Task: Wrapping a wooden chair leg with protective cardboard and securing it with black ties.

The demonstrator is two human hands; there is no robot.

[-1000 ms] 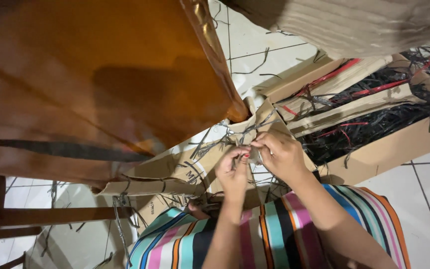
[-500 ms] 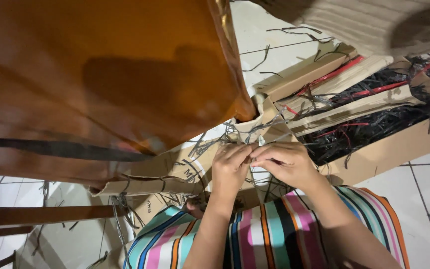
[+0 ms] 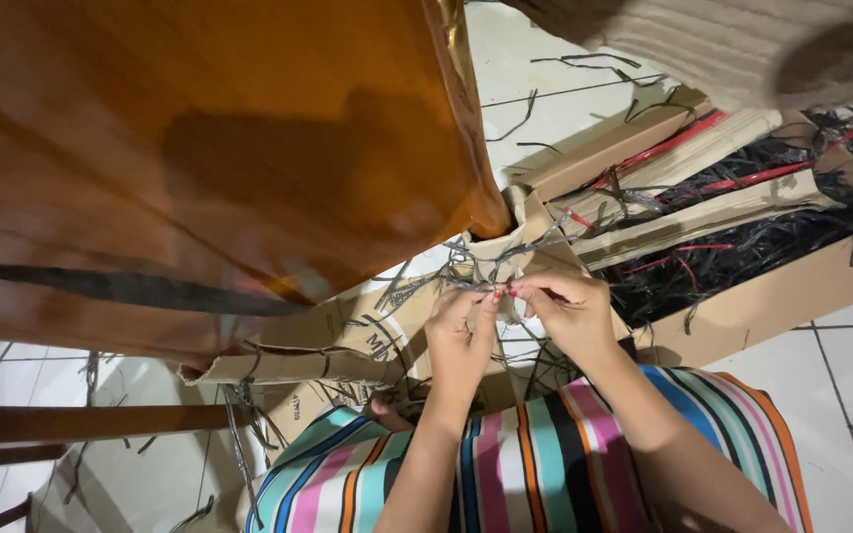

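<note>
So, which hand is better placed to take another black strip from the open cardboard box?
Probably the right hand: it is beside the open cardboard box of black strips; the left hand is farther away.

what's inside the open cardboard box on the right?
The cardboard box holds a tangle of thin black strips, a few red strips and long cardboard pieces laid across them. The box bottom is covered.
</note>
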